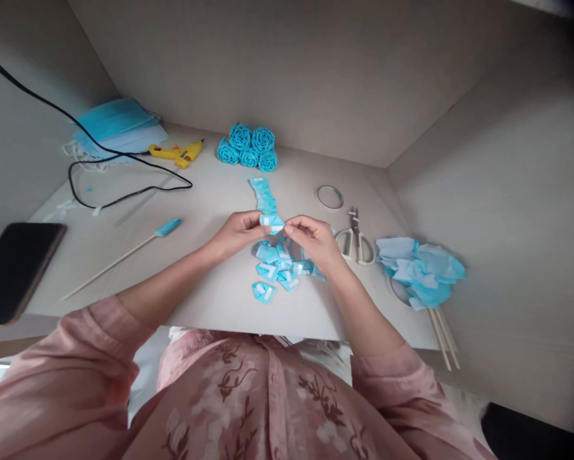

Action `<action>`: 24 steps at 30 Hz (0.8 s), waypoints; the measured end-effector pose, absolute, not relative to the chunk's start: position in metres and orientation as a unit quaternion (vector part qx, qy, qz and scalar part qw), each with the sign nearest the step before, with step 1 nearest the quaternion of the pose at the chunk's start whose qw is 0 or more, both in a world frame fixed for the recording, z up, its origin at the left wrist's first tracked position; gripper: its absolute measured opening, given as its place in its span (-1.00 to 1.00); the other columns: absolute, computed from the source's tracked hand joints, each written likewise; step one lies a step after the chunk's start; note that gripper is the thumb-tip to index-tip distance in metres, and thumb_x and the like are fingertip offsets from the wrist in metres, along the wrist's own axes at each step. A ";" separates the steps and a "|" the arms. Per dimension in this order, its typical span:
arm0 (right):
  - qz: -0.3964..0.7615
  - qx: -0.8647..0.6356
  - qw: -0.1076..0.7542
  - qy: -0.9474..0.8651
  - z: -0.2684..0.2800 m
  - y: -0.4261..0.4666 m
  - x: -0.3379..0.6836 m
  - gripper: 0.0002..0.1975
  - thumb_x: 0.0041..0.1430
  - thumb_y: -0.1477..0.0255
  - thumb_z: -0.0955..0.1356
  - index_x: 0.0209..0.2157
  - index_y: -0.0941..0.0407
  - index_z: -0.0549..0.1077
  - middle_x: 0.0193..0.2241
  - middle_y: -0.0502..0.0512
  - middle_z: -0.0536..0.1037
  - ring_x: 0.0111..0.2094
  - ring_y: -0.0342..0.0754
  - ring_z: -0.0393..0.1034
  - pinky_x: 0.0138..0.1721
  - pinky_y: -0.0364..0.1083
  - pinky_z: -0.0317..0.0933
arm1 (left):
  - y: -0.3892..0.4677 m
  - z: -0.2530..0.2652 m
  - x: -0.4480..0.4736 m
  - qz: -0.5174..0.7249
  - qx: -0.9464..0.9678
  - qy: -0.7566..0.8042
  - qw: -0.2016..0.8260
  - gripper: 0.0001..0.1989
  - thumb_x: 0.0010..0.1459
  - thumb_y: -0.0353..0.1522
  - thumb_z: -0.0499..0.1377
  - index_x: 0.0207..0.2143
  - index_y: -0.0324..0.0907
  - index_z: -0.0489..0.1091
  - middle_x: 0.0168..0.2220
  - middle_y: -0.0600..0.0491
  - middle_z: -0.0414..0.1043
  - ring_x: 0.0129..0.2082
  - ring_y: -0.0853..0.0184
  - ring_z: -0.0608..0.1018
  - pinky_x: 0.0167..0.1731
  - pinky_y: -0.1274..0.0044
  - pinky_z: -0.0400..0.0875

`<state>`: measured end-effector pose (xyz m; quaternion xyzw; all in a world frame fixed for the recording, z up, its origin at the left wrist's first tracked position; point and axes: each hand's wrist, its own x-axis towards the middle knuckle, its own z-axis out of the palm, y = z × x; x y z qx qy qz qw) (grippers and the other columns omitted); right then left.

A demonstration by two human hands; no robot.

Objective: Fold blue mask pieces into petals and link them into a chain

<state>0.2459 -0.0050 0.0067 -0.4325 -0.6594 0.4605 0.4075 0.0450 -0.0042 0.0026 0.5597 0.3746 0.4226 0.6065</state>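
Between my two hands is a small folded blue piece with white tape strips on it. My left hand pinches its left side, thumb below. At its right edge the thumb and fingertips of my right hand are pressed together; whether they grip the piece or its tape is too small to tell. Beneath the hands lie several similar folded blue pieces with white strips, partly hidden by my right hand. Just beyond them a row of overlapping blue pieces stretches away from me.
Rolled blue flowers are stacked at the back. Leftward are a yellow glue gun with a black cord, face masks, a blue-tipped stick and a phone. Rightward are a tape roll, scissors and crumpled blue material.
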 end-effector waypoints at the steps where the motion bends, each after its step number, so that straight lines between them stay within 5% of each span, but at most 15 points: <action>1: 0.455 -0.432 0.406 -0.664 0.007 -0.005 0.246 -0.76 0.13 0.21 0.42 -0.39 0.10 0.54 -0.47 -0.02 0.55 -0.41 -0.13 0.40 -0.29 -0.13 0.26 | -0.004 0.003 0.045 0.428 0.556 0.377 0.605 -0.68 -0.07 -0.17 0.36 -0.44 -0.24 0.42 -0.48 0.12 0.44 -0.46 0.43 0.43 -0.39 0.58 0.32; 9: 0.429 -0.432 0.403 -0.683 0.011 -0.008 0.242 -0.83 0.13 0.30 0.39 -0.44 0.11 0.49 -0.52 -0.06 0.49 -0.45 -0.16 0.34 -0.32 -0.15 0.21 | 0.000 0.000 0.046 0.473 0.556 0.403 0.552 -0.72 -0.01 -0.20 0.30 -0.44 -0.21 0.35 -0.54 0.17 0.30 -0.53 0.48 0.32 -0.46 0.60 0.22; 17: 0.352 -0.481 0.454 -0.662 0.009 -0.011 0.237 -0.89 0.07 0.40 0.36 -0.49 0.11 0.47 -0.53 -0.06 0.50 -0.45 -0.15 0.34 -0.31 -0.14 0.22 | -0.014 0.008 0.049 0.514 0.668 0.448 0.298 -0.84 0.10 -0.32 0.21 -0.49 -0.20 0.39 -0.55 0.13 0.37 -0.52 0.46 0.34 -0.46 0.59 0.23; 24: 0.279 -0.466 0.440 -0.715 0.006 -0.018 0.229 -0.90 0.09 0.43 0.34 -0.48 0.10 0.46 -0.53 -0.05 0.50 -0.47 -0.15 0.33 -0.34 -0.15 0.23 | -0.015 0.000 0.052 0.473 0.733 0.434 0.225 -0.92 0.13 -0.43 0.21 -0.37 -0.19 0.52 -0.51 0.12 0.44 -0.51 0.45 0.39 -0.45 0.60 0.24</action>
